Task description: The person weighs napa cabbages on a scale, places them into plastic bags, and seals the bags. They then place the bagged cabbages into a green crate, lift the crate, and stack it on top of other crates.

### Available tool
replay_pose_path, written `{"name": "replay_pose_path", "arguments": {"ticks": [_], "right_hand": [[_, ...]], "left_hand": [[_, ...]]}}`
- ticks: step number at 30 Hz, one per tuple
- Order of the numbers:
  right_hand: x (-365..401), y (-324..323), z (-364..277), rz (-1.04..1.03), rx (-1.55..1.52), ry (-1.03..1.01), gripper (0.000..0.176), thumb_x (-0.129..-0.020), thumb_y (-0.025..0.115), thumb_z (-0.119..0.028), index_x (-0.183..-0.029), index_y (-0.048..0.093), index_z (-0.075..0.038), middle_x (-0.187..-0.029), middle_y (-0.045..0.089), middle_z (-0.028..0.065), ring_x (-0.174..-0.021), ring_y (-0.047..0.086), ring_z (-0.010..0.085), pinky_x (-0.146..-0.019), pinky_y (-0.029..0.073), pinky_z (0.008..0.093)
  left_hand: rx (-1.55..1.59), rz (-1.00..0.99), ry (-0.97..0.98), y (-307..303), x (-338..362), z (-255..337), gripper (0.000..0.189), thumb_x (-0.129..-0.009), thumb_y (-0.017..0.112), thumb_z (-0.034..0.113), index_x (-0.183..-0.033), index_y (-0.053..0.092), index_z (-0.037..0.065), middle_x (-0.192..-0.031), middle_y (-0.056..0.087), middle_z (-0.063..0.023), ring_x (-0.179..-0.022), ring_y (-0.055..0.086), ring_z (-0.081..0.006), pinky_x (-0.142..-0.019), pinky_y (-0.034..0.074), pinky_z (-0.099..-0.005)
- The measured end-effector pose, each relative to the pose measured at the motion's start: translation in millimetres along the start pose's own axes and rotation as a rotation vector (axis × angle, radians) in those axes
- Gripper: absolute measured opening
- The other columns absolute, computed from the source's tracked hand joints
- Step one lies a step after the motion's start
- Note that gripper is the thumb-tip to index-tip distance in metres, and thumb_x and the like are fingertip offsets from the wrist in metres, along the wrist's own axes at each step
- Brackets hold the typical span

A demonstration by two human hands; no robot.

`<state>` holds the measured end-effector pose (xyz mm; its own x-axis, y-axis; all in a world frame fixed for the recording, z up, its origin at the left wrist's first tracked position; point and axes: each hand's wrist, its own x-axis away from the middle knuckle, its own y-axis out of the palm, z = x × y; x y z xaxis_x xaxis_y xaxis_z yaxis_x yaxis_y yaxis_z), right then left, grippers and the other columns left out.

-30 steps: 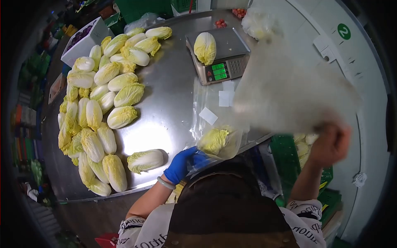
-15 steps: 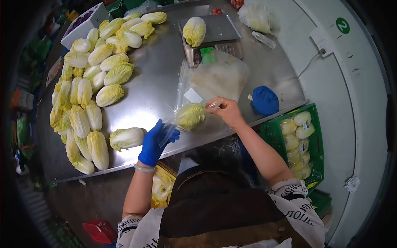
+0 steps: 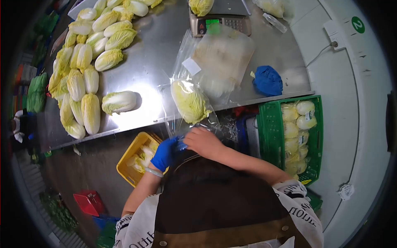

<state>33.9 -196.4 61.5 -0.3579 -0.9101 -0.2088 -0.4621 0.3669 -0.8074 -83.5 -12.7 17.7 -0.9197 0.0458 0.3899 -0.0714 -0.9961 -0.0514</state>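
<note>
A cabbage [image 3: 189, 100] lies inside a clear plastic bag [image 3: 173, 124] at the table's front edge, its leafy end toward me. My left hand [image 3: 166, 153], in a blue glove, is closed on the bag's near end. Bare, my right hand [image 3: 202, 141] presses together on the same end, close beside the left; its fingertips are partly hidden. Beyond the bagged cabbage are flat plastic bags [image 3: 223, 58] with a white card [image 3: 191, 66] on them. A single unbagged cabbage [image 3: 119, 102] lies to the left.
Many cabbages [image 3: 90, 114] are heaped at the table's left. A scale [image 3: 221, 24] bearing a cabbage stands at the back. A blue bundle [image 3: 267, 80] is at the right. A green crate [image 3: 269, 136] of wrapped cabbages and a yellow crate [image 3: 128, 155] stand below the table.
Both hands have drawn back toward my body and come together. The cabbage now lies within the stretched bag, nearer the edge. The view has shifted, so the table appears higher.
</note>
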Motion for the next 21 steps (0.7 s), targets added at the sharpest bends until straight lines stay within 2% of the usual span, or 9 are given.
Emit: {"name": "replay_pose_path", "arguments": {"ticks": [1,2,5,8,13,14,16,17,21], "right_hand": [[-8.3,14.1,-2.9,-0.044,-0.034,0.013,0.015,-0.074,0.066,-0.021,-0.08,0.057,-0.01,-0.087,0.054,0.0019,-0.089,0.052,0.0209,-0.076,0.041,0.0355],[-10.1,29.6,-1.4,-0.111,-0.023,0.001,0.015,-0.074,0.066,-0.021,-0.08,0.057,-0.01,-0.087,0.054,0.0021,-0.088,0.052,0.0211,-0.076,0.041,0.0358],[-15.0,34.0,0.4,-0.309,-0.012,-0.131,0.015,-0.076,0.066,-0.022,-0.079,0.057,-0.01,-0.083,0.054,0.0034,-0.087,0.054,0.0226,-0.077,0.041,0.0368],[11.7,13.0,-5.1,-0.22,-0.377,-0.114,0.015,-0.078,0.066,-0.023,-0.077,0.057,-0.011,-0.08,0.055,0.0039,-0.085,0.054,0.0237,-0.077,0.041,0.0374],[2.9,20.3,-3.3,0.048,-0.217,0.092,0.016,-0.077,0.068,-0.023,-0.078,0.06,-0.008,-0.084,0.058,0.0045,-0.086,0.056,0.0246,-0.075,0.044,0.0387],[-5.8,26.5,-4.3,-0.003,-0.15,0.082,0.016,-0.076,0.068,-0.023,-0.078,0.061,-0.008,-0.083,0.058,0.0048,-0.086,0.056,0.0245,-0.075,0.045,0.0386],[-19.1,42.7,-3.0,-0.103,-0.017,0.066,0.017,-0.074,0.069,-0.022,-0.079,0.064,-0.007,-0.081,0.057,0.0054,-0.086,0.055,0.0242,-0.075,0.045,0.0385],[-24.9,49.0,-0.7,-0.298,-0.1,0.092,0.018,-0.074,0.069,-0.022,-0.079,0.064,-0.006,-0.083,0.058,0.0064,-0.087,0.056,0.0241,-0.077,0.043,0.0381],[-12.3,40.5,-1.4,-0.257,-0.072,-0.077,0.018,-0.074,0.07,-0.023,-0.081,0.062,-0.007,-0.085,0.057,0.0061,-0.087,0.055,0.0236,-0.078,0.041,0.0368]], "left_hand": [[0.199,0.027,-0.091,0.6,-0.6,-5.4,0.03,-0.086,0.058,0.0,-0.116,0.057,0.0,-0.108,0.064,-0.0104,-0.103,0.061,-0.0199,-0.085,0.05,-0.029],[-0.1,-0.012,0.007,0.2,0.9,14.7,0.028,-0.089,0.056,0.004,-0.117,0.057,-0.001,-0.107,0.064,-0.0093,-0.102,0.061,-0.0193,-0.085,0.05,-0.0297],[0.455,0.073,-0.224,1.1,-3.8,-1.1,0.029,-0.092,0.051,0.006,-0.12,0.055,-0.003,-0.107,0.063,-0.0099,-0.1,0.061,-0.0199,-0.088,0.05,-0.0305],[0.797,0.16,-0.325,1.4,-5.3,9.7,0.029,-0.095,0.047,0.009,-0.121,0.054,-0.003,-0.107,0.063,-0.0095,-0.1,0.061,-0.0203,-0.088,0.05,-0.0307],[0.582,0.099,-0.206,11.5,-1.4,-1.6,0.028,-0.094,0.048,0.011,-0.117,0.057,-0.002,-0.108,0.063,-0.0088,-0.099,0.061,-0.0176,-0.088,0.049,-0.0295],[0.53,0.103,-0.163,10.9,-0.9,-4.9,0.026,-0.092,0.05,0.007,-0.117,0.058,0.0,-0.106,0.063,-0.0072,-0.097,0.061,-0.0173,-0.086,0.049,-0.0287],[1.022,0.098,-0.334,6.4,-5.8,-21.1,0.025,-0.09,0.053,0.002,-0.114,0.06,0.002,-0.105,0.063,-0.0061,-0.095,0.061,-0.0158,-0.083,0.05,-0.0281],[0.918,0.104,-0.298,5.9,-5.4,-25.7,0.025,-0.089,0.053,0.001,-0.112,0.06,0.002,-0.104,0.063,-0.0055,-0.094,0.061,-0.0159,-0.082,0.05,-0.0281],[0.782,0.197,-0.342,10.6,-1.5,-3.2,0.019,-0.091,0.051,0.008,-0.106,0.062,0.003,-0.099,0.064,-0.0045,-0.09,0.061,-0.0139,-0.079,0.049,-0.0277]]}}
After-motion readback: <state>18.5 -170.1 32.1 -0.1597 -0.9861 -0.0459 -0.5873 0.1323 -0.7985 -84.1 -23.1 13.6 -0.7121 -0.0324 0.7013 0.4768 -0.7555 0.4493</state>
